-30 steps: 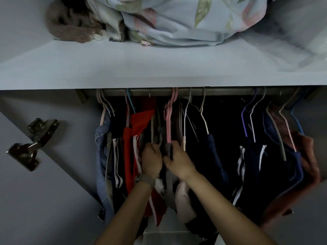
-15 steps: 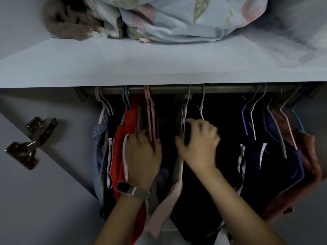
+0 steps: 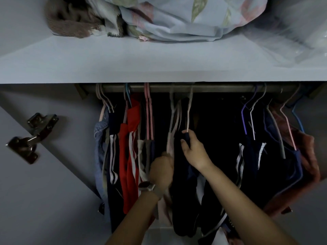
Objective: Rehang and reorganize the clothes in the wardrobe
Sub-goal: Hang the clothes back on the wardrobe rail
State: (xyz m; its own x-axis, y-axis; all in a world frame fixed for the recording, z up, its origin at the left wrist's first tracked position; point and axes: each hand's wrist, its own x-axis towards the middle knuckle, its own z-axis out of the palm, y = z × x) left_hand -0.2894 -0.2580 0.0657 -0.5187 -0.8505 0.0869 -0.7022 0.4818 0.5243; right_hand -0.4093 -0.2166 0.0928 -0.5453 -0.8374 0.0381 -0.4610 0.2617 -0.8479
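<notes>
So the clothes are all being kept on the rail (image 3: 177, 88) running across the middle of the frame, just under the white shelf (image 3: 141, 68). A dark garment (image 3: 182, 191) on a pale hanger (image 3: 188, 114) is being pinched near its top by the right hand (image 3: 193, 151), thumb and fingers curled onto the fabric just below the hanger neck, probably so it can be slid along without slipping off. The left hand (image 3: 161, 169), lower centre, is blurred, so its grip can't really be told; it's being held against the pale garment (image 3: 169, 145) next door, most likely to keep that one parted from the dark one. The red striped garment (image 3: 130, 156) and denim piece (image 3: 99, 138) are being left bunched at centre left, the navy striped items (image 3: 251, 156) at centre right. Floral bedding (image 3: 177, 18) is being stored on the shelf, upper centre.
</notes>
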